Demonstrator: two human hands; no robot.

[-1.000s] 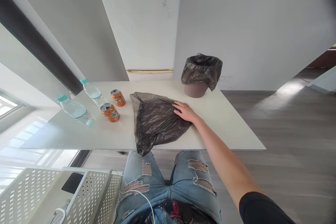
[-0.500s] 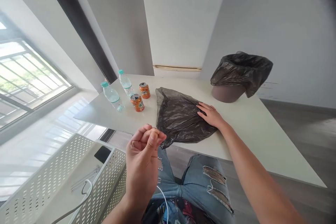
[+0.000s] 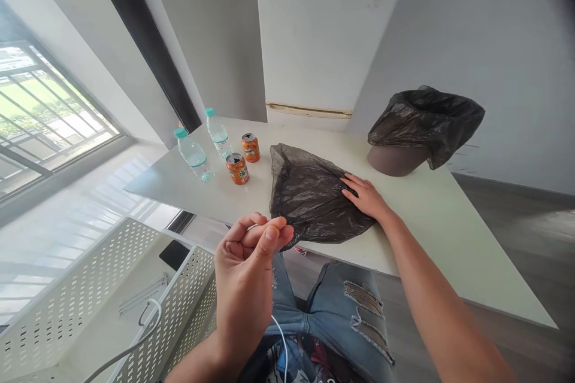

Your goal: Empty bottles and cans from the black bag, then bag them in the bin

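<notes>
A black plastic garbage bag (image 3: 314,197) lies spread on the white table in front of me. My right hand (image 3: 365,196) rests flat on the bag's right side with its fingers stretched out. Near the bag's left front corner, my left hand (image 3: 251,257) is raised with thumb and fingertips pinched together. Whether those fingers hold anything, such as the bag's edge, cannot be made out.
Two orange cans (image 3: 237,169) and two clear bottles with teal caps (image 3: 195,155) stand on the table's left (image 3: 179,188). A brown bin (image 3: 395,160) lined with a black bag (image 3: 422,116) is at the back right. A perforated white cart (image 3: 197,278) stands at lower left.
The view has shifted slightly. The left thumb and fingertips have moved a little against each other, still pinched. The right hand stays flat on the bag.
</notes>
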